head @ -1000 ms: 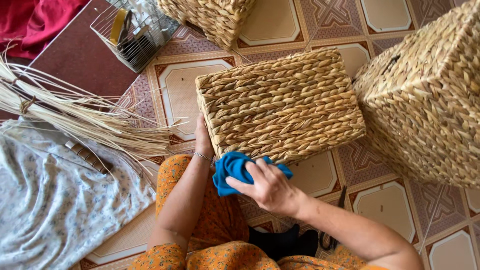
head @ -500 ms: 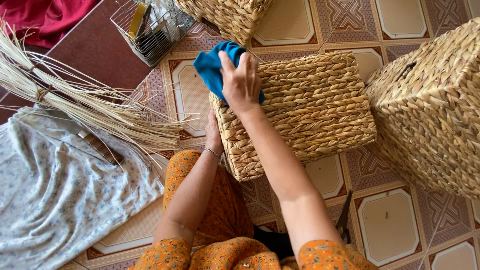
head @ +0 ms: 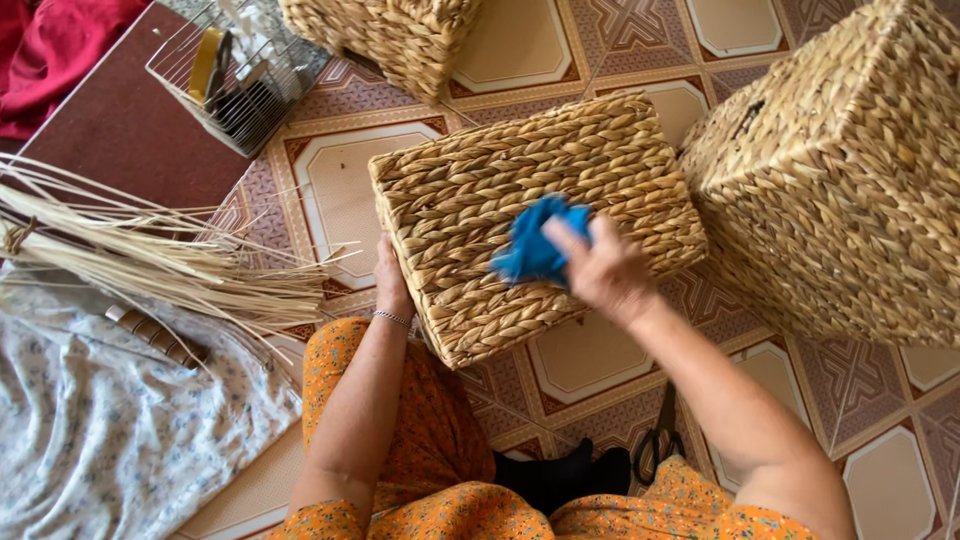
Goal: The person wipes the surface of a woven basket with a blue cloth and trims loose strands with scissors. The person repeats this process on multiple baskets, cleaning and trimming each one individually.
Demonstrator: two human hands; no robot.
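Nearest to me, bottom of the frame, was the person's lap in orange patterned cloth, with a pair of scissors (head: 657,440) lying on the tiled floor (head: 590,355) just beside the right forearm. Lower left there was a pale flowered sheet (head: 100,440).

A bit further up, middle of the frame, the right hand (head: 605,268) was closed round a bunched blue rag (head: 535,245), pressing it down on the upturned face of a woven basket (head: 530,215). The hand looked a little blurred, but the fingers were clearly curled tight on the rag. The left hand (head: 390,285) was flat against the basket's left side, fingers loosely spread, resting on the weave rather than gripping it. There was a thin bracelet on that wrist.

Left of that, a bundle of dry reeds (head: 150,255) fanned across the sheet and floor.

Right side, a bigger woven basket (head: 840,170) stood close by the first. Top centre had a third basket (head: 395,35), and upper left a wire rack (head: 235,80) with bits inside sat on a maroon mat (head: 120,135).
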